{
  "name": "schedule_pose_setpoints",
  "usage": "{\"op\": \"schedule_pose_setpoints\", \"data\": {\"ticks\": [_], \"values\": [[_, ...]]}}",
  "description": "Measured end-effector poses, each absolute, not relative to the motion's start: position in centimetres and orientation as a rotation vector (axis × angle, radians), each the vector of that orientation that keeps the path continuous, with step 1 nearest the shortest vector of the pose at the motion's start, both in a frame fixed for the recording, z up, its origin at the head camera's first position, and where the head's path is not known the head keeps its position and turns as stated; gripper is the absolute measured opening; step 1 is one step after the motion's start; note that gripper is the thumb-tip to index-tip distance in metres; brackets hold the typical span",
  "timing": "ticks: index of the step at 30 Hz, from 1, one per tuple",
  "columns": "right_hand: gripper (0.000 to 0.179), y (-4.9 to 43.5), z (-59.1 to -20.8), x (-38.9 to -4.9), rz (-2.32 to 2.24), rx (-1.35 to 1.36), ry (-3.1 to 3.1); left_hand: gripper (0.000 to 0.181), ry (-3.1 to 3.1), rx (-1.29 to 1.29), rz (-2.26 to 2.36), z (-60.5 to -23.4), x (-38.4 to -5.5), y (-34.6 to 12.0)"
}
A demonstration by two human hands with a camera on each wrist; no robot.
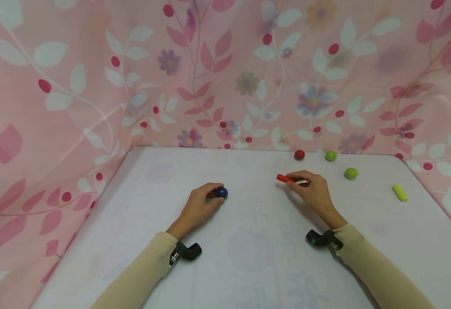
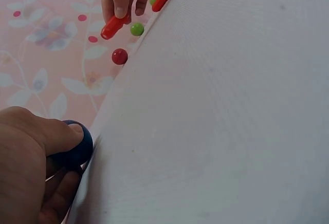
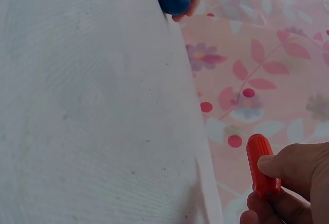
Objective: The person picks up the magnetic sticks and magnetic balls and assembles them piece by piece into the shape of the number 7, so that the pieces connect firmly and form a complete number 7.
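Note:
My left hand (image 1: 199, 207) holds a glossy dark blue ball (image 1: 221, 192) at the middle of the white table. In the left wrist view, the thumb presses on the near side of that ball, with the other fingers curled below. Farther right, my right hand (image 1: 313, 191) pinches a short red plastic cylinder (image 1: 282, 178), its end pointing left. The right wrist view shows ridges along the cylinder and a rounded tip, the thumb lying across its side. Part of it is hidden by the fingers.
A red ball (image 1: 299, 155) and a green ball (image 1: 330, 156) lie by the table's back edge. Another green ball (image 1: 351, 173) and a yellow-green cylinder (image 1: 400, 192) are to the right. Pink floral cloth (image 1: 225, 86) rises behind the white table (image 1: 248, 266).

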State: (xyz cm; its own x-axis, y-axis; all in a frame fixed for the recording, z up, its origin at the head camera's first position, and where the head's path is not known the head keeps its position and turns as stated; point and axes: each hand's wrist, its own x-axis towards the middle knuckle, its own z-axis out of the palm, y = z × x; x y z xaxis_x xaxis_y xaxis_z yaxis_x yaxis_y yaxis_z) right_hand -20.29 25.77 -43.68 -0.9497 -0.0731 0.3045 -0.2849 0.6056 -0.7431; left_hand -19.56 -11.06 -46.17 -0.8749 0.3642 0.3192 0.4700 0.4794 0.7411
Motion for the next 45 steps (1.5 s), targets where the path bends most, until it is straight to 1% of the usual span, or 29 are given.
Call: {"op": "schedule_pose_setpoints", "data": {"ticks": [5, 10, 23, 28, 30, 38, 45], "values": [[0.025, 25.7, -43.1, -20.3, 1.258, 0.302, -2.563, 0.044, -2.596, -0.71, -1.393, -46.2, -19.6, -11.0], [0.024, 25.4, -42.2, -20.5, 1.271, 0.321, -2.523, 0.04, -2.604, -0.675, -1.411, -46.2, -19.6, -10.9], [0.025, 22.4, -39.7, -20.3, 1.421, 0.4, -2.438, 0.039, -2.586, -0.656, -1.442, -46.3, -19.8, -11.0], [0.026, 21.6, -39.6, -20.5, 1.438, 0.449, -2.429, 0.039, -2.585, -0.649, -1.449, -46.3, -20.1, -10.9], [0.026, 21.6, -40.1, -21.0, 1.441, 0.455, -2.434, 0.039, -2.581, -0.65, -1.453, -46.3, -20.2, -10.9], [0.023, 20.5, -40.3, -21.5, 1.452, 0.468, -2.427, 0.039, -2.583, -0.638, -1.454, -46.4, -20.9, -10.8], [0.023, 19.6, -40.1, -21.8, 1.434, 0.456, -2.451, 0.04, -2.594, -0.616, -1.442, -46.4, -21.2, -10.8]]}}
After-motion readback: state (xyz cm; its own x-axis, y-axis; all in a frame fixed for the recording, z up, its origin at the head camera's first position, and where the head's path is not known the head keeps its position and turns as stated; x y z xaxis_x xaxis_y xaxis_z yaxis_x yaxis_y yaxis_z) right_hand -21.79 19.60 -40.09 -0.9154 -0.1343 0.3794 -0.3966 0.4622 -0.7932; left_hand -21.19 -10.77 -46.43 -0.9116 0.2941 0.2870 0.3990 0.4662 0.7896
